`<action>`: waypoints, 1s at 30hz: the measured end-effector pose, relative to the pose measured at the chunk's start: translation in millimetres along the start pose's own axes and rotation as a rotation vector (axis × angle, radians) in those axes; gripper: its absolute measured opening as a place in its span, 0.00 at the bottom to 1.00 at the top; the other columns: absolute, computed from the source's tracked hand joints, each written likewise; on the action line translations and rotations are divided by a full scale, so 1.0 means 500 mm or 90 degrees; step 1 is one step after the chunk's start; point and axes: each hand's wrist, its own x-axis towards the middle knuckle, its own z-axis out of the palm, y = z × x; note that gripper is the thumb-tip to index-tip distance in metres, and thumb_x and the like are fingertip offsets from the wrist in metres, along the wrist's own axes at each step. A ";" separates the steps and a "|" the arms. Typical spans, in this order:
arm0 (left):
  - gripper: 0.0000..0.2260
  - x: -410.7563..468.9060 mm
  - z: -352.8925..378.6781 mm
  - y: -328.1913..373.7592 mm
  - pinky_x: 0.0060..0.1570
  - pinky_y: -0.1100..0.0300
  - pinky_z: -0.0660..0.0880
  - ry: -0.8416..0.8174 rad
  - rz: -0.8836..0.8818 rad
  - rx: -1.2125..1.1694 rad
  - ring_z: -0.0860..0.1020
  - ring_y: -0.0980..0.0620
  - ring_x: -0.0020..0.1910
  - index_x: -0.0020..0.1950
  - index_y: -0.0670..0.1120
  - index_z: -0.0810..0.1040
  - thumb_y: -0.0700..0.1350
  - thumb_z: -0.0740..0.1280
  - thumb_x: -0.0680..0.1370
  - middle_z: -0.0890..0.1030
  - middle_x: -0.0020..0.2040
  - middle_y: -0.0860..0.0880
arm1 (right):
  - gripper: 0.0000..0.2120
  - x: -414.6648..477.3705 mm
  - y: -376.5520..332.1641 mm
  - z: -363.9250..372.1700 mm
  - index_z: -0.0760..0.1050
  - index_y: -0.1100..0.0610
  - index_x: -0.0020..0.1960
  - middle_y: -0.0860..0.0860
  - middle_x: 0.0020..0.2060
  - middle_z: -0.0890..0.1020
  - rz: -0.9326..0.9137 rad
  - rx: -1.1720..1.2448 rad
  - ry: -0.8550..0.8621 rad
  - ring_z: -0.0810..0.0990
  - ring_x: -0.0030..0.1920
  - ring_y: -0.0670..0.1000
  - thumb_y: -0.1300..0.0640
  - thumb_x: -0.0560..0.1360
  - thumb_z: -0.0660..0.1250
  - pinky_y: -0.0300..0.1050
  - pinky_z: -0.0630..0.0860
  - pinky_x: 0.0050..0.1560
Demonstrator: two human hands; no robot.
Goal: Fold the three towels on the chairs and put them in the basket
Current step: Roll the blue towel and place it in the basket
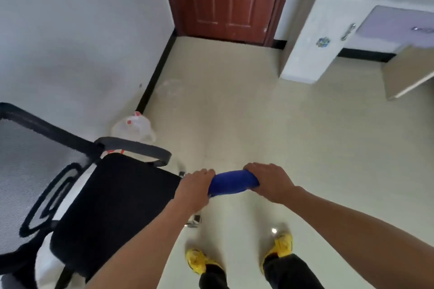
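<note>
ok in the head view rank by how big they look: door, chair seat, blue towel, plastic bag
1. Chair seat, helped by nearness to the camera
2. Door, cropped by the frame, so close to the seat
3. Blue towel
4. Plastic bag, similar to the towel

Pale floor (258, 112) — chair (112, 195), white bag (133, 128), yellow shoes (283, 245).

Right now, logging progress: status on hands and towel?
Left hand and right hand both shut on blue towel, folded, held over floor. Basket not in view. Path clear.

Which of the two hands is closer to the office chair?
The left hand, gripping the blue towel's end beside the black chair seat. The right hand holds the other end, over open floor.
</note>
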 end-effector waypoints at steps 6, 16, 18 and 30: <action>0.16 0.211 -0.117 0.308 0.48 0.57 0.75 0.034 0.104 0.063 0.78 0.48 0.46 0.60 0.50 0.70 0.48 0.68 0.74 0.76 0.54 0.50 | 0.14 -0.131 0.303 -0.189 0.72 0.49 0.57 0.45 0.47 0.81 0.063 0.016 0.112 0.79 0.44 0.52 0.51 0.72 0.66 0.46 0.73 0.46; 0.16 0.482 -0.311 0.687 0.41 0.60 0.71 0.087 0.243 0.059 0.78 0.48 0.44 0.58 0.48 0.71 0.45 0.69 0.72 0.76 0.51 0.50 | 0.15 -0.259 0.648 -0.473 0.72 0.50 0.56 0.46 0.47 0.81 0.155 0.014 0.246 0.79 0.44 0.53 0.52 0.70 0.68 0.46 0.74 0.43; 0.16 0.541 -0.341 0.730 0.43 0.58 0.76 0.088 0.253 0.052 0.78 0.49 0.44 0.58 0.49 0.71 0.44 0.68 0.72 0.77 0.51 0.50 | 0.15 -0.254 0.703 -0.518 0.72 0.49 0.56 0.45 0.47 0.81 0.179 0.017 0.265 0.79 0.44 0.52 0.52 0.70 0.68 0.46 0.75 0.43; 0.17 1.020 -0.530 0.912 0.47 0.59 0.75 0.104 0.330 -0.010 0.78 0.52 0.47 0.62 0.50 0.70 0.46 0.67 0.73 0.77 0.54 0.52 | 0.14 -0.062 1.065 -0.840 0.73 0.47 0.54 0.43 0.48 0.81 0.272 0.017 0.312 0.78 0.46 0.50 0.52 0.69 0.67 0.44 0.72 0.43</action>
